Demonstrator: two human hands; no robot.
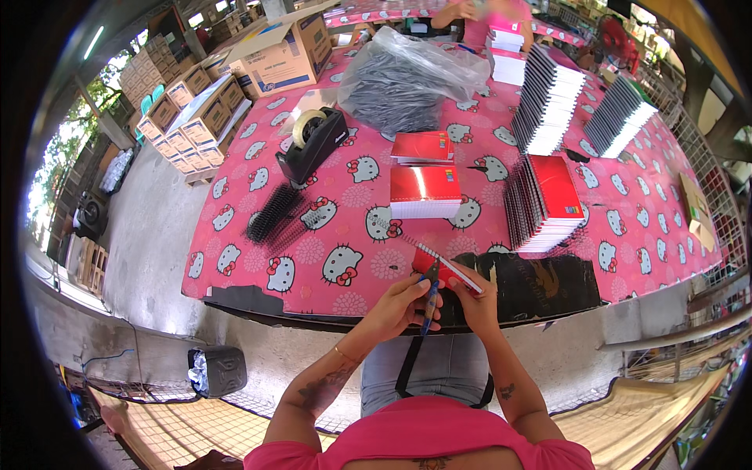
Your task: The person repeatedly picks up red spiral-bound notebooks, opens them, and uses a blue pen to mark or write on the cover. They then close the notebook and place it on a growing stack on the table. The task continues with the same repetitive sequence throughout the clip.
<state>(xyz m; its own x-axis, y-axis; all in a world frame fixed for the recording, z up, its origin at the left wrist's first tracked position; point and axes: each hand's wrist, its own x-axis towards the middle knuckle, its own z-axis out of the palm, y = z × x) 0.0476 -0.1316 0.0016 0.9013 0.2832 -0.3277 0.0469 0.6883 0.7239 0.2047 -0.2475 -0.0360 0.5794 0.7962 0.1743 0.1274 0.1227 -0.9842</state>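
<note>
My left hand is closed around a pair of blue-handled pliers, whose dark jaws point up at the edge of a small red notebook. My right hand grips that notebook near the table's front edge, tilted, with its white page edges showing. A thin spiral coil sticks out past the notebook's far end. Just beyond the hands are a stack of red notebooks without dark spines and, to the right, a tall stack of spiral-bound red notebooks.
Loose black coils lie left, near a black tape dispenser. A clear plastic bag of dark coils sits farther back. More bound stacks stand right. Cardboard boxes are back left; another person works opposite. A bin stands on the floor.
</note>
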